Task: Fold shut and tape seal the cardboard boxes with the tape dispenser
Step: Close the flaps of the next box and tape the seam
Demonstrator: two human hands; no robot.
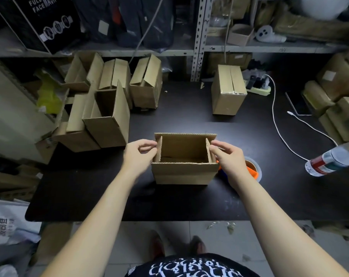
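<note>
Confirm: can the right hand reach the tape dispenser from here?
Probably yes. The tape dispenser lies on the table just right of the open box, partly hidden by the right hand, with nothing between them. The hand pinches a box flap now, so it must release first.

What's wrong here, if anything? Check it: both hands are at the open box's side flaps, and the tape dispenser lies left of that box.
Wrong side. The head view shows the tape dispenser lying right of the open box, partly behind the right hand. That hand and the left hand are at the side flaps.
</note>
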